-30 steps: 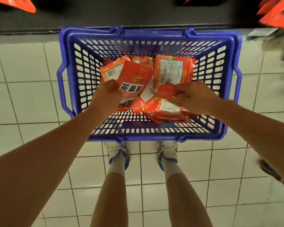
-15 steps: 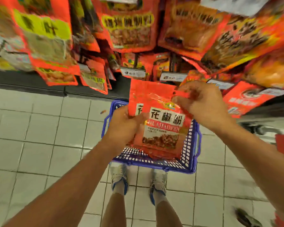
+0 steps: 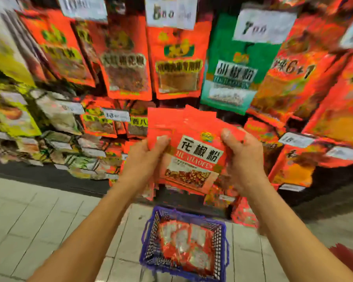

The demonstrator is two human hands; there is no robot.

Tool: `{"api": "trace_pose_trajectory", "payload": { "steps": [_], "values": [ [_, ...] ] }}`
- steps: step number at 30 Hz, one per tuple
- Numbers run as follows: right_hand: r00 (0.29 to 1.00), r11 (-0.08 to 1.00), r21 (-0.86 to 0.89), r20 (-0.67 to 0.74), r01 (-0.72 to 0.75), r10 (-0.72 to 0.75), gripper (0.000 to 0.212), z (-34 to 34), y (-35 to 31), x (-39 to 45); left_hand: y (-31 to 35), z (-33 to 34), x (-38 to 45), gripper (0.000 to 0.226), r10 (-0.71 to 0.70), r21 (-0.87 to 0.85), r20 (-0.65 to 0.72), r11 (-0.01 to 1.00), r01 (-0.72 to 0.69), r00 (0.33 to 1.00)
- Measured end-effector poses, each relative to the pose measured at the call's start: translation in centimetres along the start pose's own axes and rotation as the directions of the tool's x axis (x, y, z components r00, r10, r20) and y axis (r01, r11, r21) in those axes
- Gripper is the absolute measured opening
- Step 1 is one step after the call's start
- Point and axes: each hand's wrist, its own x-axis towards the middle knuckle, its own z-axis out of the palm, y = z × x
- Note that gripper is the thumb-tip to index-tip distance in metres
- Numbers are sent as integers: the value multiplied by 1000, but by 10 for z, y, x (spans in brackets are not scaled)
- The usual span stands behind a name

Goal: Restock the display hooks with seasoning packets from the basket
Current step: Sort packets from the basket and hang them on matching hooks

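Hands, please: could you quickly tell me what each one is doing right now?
Left hand: grips the left edge of the stack of red seasoning packets.
Right hand: grips the same stack's right edge.

The light is bright and even, with oversaturated reds and oranges. Motion blur and blocky smearing soften nearly everything: the hanging packets (image 3: 128,64) and price tags (image 3: 171,14) are hard to read. Only the label on the held packet (image 3: 198,157) is legible. The wide lens bends the edges. Dark shadow lies under the shelf (image 3: 49,176), and the floor tiles (image 3: 29,220) look pale.
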Motion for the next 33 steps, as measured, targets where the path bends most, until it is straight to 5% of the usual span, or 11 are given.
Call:
{"api": "trace_pose_trajectory", "payload": {
  "steps": [8,13,17,24,33],
  "values": [
    [942,942,-36,25,334,-333,7,31,-181,6,161,-37,19,13,337,-99,-46,935,-340,940],
    [885,884,-120,-65,452,-462,11,33,-250,18,223,-54,34,20,385,-171,-96,902,-396,918],
    [904,909,-81,-102,408,-415,12,36,-280,34,253,-51,40,15,374,-258,-62,890,-377,925],
    [921,921,-140,-91,364,-378,22,44,-321,71,285,-39,55,11,497,-98,-40,861,-498,867],
    [906,900,-173,-75,401,-418,22,65,-336,104,299,-16,72,11,513,-107,22,855,-508,858]
  ]
}}
